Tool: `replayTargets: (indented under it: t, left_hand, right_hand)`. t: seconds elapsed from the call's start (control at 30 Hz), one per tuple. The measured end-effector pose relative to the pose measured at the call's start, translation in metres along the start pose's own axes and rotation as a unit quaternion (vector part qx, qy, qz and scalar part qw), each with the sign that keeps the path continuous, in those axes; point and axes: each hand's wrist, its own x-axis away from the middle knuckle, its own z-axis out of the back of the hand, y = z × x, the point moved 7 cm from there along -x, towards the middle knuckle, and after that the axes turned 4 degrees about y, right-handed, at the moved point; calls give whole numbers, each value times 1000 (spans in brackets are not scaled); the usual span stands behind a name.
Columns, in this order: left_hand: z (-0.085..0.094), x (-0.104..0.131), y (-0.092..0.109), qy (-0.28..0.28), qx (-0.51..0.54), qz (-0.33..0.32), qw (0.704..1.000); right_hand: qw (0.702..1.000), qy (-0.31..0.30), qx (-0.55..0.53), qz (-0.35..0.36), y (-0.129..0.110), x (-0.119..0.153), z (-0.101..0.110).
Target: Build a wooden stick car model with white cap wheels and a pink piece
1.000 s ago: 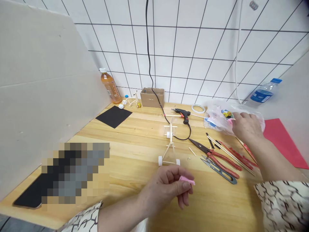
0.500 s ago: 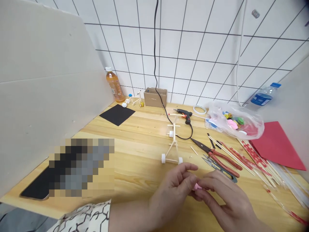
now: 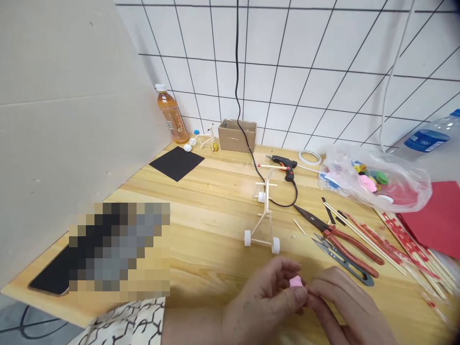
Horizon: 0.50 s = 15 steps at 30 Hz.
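Your left hand (image 3: pixel 273 298) pinches pink clay (image 3: pixel 296 281). Your right hand (image 3: pixel 347 304) meets it, its grip unclear. Pliers (image 3: pixel 332 231) lie right.

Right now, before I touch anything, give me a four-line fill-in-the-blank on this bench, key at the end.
1. The left hand holds a small piece coloured ____.
2. At its near end, the stick model has ____ white wheels.
3. The square sheet in front of the orange-drink bottle is ____.
4. The cap on the water bottle is ____.

Missing words: pink; two; black; blue.
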Motion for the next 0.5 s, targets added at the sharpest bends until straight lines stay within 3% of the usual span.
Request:
replayTargets:
  t: [0.1, 0.3, 0.5]
  left_hand:
    - [5, -2, 5, 47, -46, -6, 998]
    - [-6, 0, 13, -7, -123, -9, 992]
    - [1, 1, 2, 23, -148, -1, 989]
  right_hand:
    - [999, 2, -25, -27, 5, 0, 2]
    - [978, -25, -149, -148, 26, 11, -10]
    - [984, -2, -155, -88, 19, 6, -11]
